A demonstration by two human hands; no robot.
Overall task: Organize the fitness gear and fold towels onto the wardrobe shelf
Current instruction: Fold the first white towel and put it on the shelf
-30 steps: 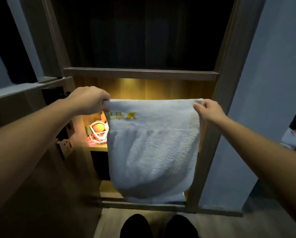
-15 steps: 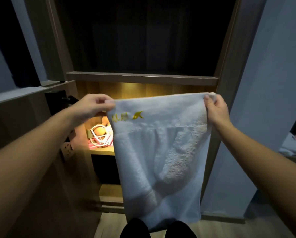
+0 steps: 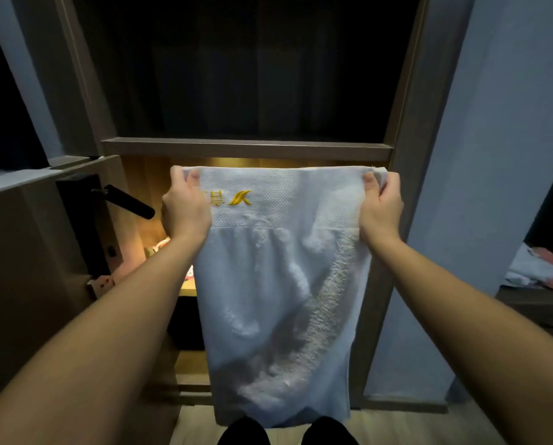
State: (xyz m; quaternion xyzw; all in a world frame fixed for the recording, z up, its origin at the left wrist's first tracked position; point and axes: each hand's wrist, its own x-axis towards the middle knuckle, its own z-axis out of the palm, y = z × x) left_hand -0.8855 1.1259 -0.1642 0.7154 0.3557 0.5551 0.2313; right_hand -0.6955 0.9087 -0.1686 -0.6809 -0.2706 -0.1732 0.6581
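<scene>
Dim room, open wardrobe [image 3: 246, 148]. A lit shelf [image 3: 187, 290] sits low behind the towel; what lies on it is mostly hidden. White towel [image 3: 278, 300] hangs full length in front of the shelf. Left hand [image 3: 185, 205] and right hand [image 3: 381, 208] each pinch a top corner, edge taut. To fold well: keep the corners level, bring them together evenly, and let the hem settle before halving.

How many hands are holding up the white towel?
2. The left hand grips the top left corner of the towel, and the right hand grips its top right corner. Both are in plain view, and no other hand shows.
</scene>
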